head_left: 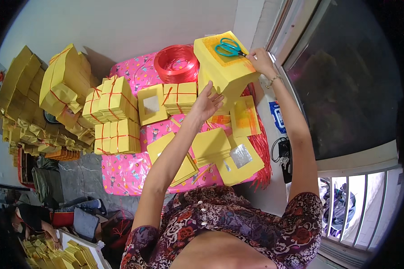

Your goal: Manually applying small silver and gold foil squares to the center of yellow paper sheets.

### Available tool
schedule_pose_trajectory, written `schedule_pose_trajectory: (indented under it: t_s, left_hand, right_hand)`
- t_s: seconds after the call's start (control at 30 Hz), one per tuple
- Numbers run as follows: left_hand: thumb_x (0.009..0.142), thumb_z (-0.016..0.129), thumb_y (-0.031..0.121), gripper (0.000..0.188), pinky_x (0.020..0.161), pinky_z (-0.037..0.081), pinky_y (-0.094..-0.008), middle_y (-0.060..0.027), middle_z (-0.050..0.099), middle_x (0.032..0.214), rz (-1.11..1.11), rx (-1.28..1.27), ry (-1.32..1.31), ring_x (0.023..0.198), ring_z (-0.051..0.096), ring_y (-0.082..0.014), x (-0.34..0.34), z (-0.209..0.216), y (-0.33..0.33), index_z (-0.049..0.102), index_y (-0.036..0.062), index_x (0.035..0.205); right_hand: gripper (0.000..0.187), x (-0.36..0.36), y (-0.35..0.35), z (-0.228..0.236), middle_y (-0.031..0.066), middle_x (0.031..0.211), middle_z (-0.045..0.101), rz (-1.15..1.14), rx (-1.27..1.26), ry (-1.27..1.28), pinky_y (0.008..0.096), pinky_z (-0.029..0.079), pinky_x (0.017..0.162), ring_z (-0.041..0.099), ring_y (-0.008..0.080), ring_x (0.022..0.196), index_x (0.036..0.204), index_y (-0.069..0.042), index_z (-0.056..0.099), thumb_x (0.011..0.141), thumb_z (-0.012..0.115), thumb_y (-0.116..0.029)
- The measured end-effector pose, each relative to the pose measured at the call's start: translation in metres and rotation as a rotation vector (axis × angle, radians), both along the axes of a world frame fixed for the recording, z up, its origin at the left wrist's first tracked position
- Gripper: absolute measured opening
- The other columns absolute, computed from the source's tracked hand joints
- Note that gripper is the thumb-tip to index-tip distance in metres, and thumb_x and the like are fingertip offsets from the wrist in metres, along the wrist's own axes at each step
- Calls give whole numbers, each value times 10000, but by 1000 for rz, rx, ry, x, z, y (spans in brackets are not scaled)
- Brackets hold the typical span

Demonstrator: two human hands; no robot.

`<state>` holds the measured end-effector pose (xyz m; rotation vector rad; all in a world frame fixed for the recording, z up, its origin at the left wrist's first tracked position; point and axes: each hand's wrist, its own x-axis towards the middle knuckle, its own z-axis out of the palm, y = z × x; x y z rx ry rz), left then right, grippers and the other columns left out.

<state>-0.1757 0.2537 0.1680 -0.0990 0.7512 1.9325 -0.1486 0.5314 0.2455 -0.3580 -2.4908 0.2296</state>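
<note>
Patterned sleeves and both bare forearms fill the near edge, reaching far toward a pink table (125,172).

Hard to make out: the big stack's (224,67) underside and near-left face sit behind the left hand (206,105), so what it rests on is hidden. Red string (260,148) along the table's right edge is partly covered by paper. At the near left, another person's hand and a tray of small yellow pieces are cut off by the dark rim.

That big stack is the thick yellow block of paper at the far right of the table, tilted, with an orange-red print on its top sheet and teal scissors (229,47) lying on top. The left hand presses open-palmed against its near-left side, fingers spread, not wrapped around anything. The right hand (260,60) rests at the far-right top corner, fingertips curled on the edge just beside the scissor tips; whether it pinches the sheets I cannot tell.

A red string coil (177,62) lies just left of the stack. Tied yellow bundles (114,116) sit further left, loose yellow sheets with silver squares (240,159) nearer.
</note>
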Motion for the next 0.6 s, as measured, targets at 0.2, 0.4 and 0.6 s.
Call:
schedule_pose_trajectory:
  t_s: [0.2,0.4,0.6]
  left_hand:
    - [786,749,515,1102,976,415,-429,-193,319,1390,-38,48,-60,1208,451,-326,-12,12,6,51,35,1490]
    - [747,723,626,813,863,467,-376,-181,524,1135,-8,-66,218,1006,544,-279,-22,46,21,455,40,1243]
    - [692,736,679,934,918,478,-426,-151,532,1144,-8,-188,233,1066,544,-298,-37,95,36,449,25,1293]
  right_hand:
    - [313,10,24,-10,-3,759,628,106,-791,-220,267,474,570,581,80,659,883,-8,680,941,586,-302]
    - [287,9,17,-11,-22,721,599,85,-977,-195,235,425,503,544,64,602,934,-38,657,969,542,-298]
    - [324,14,18,-7,6,752,614,107,-1015,-178,257,396,506,534,71,640,865,32,680,947,571,-261]
